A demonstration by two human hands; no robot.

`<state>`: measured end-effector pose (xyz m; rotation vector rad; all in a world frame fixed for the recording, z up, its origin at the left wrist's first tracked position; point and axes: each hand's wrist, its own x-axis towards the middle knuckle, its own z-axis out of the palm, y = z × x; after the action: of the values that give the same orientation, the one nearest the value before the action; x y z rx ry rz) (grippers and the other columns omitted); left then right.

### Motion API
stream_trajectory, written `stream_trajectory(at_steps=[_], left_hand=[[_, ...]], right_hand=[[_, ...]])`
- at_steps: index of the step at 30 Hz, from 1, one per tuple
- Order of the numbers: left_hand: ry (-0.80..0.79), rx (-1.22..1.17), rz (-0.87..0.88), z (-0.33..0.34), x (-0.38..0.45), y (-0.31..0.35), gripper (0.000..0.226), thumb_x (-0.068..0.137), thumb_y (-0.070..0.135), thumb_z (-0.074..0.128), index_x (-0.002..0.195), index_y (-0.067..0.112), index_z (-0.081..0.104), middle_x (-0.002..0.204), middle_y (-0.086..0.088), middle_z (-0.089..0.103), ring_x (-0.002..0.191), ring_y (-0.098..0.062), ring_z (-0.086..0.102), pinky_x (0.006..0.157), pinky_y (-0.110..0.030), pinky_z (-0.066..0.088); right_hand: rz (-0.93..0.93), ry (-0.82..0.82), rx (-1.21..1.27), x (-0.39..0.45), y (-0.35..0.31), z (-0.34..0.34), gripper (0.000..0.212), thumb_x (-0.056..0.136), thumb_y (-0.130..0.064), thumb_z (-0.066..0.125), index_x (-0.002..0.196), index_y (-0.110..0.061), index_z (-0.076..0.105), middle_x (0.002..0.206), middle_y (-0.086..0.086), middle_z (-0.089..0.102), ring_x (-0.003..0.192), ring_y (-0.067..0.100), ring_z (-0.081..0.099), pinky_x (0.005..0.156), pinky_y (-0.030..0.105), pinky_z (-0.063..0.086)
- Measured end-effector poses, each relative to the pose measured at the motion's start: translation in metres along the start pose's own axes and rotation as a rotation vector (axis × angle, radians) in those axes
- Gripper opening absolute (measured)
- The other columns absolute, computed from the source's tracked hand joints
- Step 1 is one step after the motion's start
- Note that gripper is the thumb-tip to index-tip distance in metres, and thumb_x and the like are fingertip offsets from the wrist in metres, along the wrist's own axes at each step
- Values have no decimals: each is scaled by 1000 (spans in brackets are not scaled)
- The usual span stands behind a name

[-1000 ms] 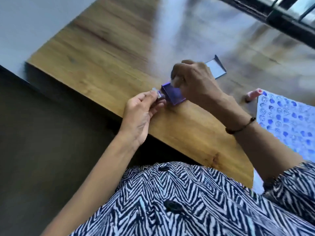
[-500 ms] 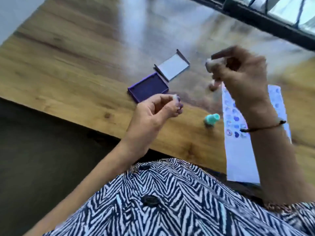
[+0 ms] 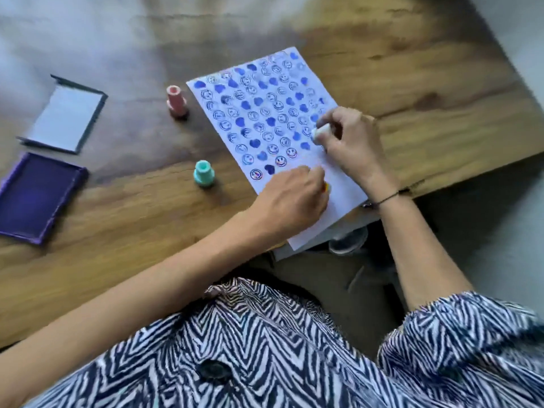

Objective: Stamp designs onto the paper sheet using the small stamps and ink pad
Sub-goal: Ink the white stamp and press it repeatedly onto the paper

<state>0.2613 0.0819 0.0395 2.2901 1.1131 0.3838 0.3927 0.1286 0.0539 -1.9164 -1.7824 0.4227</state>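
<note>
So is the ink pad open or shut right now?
Open: the purple ink pad lies uncovered, with its lid on the table beside it.

- left hand (image 3: 294,198) covers whatever it's pinching; only a yellowish sliver shows at the fingertips
- white stamp (image 3: 321,133) mostly buried in right hand (image 3: 350,142); face not visible
- ink pad (image 3: 38,195) clipped by left frame edge
- paper sheet (image 3: 265,113): far-corner prints smeared, unreadable; near end partly under both hands
- desk (image 3: 441,98) far side washed out by glare
</note>
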Motion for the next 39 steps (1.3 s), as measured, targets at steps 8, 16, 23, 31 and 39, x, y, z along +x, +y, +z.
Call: stream_trajectory(at_steps=[8,16,23,31,39], left_hand=[[15,89,27,5,8,-4,20,90,23,38,84,5,43,90,-25,62,80,-43,55,57,-36,24],[2,93,-2,2,13,-4,24,89,25,37,73,10,29,73,-16,47,60,-35,40,54,-36,21],[-58,136,1,-6,17,-2,19,87,18,37,72,8,30,69,-12,36,61,-33,35,53,-35,18],[-89,136,37,-8,19,-3,18,86,17,38,72,7,32,70,-15,40,62,-33,38,54,-35,22],[-126,135,47,-12,17,-3,18,86,16,40,76,3,43,83,-24,57,68,-37,48,56,-35,25]], right_hand=[[-85,-42,-232,9,8,3,20,79,-6,51,94,-4,63,98,24,65,95,34,58,81,35,41],[-101,-87,-303,10,7,6,18,80,-7,50,95,-5,60,101,23,62,93,38,58,79,41,44],[-190,-59,-481,6,4,12,14,83,-4,49,95,-3,57,99,24,58,82,44,57,58,39,35],[-221,-93,-514,8,2,10,13,82,-1,45,90,-6,54,92,22,55,72,44,55,54,37,30],[-109,-78,-284,7,7,1,12,79,-5,52,89,-7,59,92,17,63,82,38,60,64,42,47]])
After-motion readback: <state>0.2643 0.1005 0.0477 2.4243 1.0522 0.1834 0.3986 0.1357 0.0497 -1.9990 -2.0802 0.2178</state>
